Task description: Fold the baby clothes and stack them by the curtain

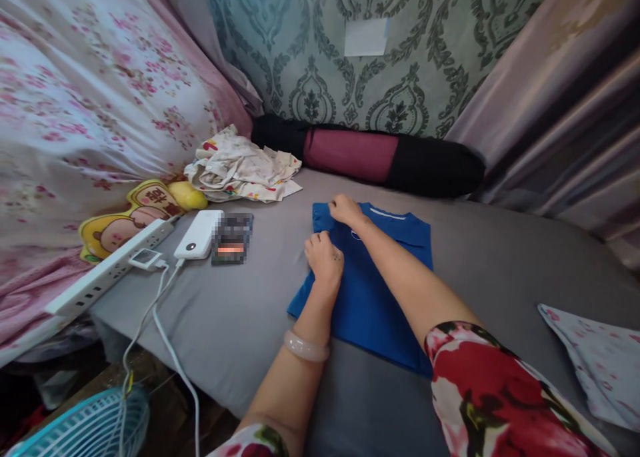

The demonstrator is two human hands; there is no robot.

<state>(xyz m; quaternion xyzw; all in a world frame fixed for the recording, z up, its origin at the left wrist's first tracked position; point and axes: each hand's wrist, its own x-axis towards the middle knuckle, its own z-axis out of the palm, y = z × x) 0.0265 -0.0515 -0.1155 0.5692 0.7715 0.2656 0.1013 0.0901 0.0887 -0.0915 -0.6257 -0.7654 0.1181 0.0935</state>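
A blue T-shirt point(370, 304) lies on the grey sheet in front of me, its neckline at the far end and partly folded. My right hand point(349, 212) reaches across to the far left of the shirt, fingers curled closed on the cloth by the sleeve. Just nearer to me, my left hand point(325, 260) has its fingers closed on the left edge of the shirt. A pale bangle point(306, 347) circles my left wrist. My right forearm covers part of the shirt's middle and a small print on its chest.
The grey sheet point(500, 264) spreads around the shirt. Left are a phone point(233, 238), a white power bank point(200, 234), a power strip point(110, 267) with cables and a yellow plush point(115, 234). Behind lie crumpled clothes point(245, 167) and a long black-and-maroon bag point(370, 156); right, a floral cloth point(600, 364).
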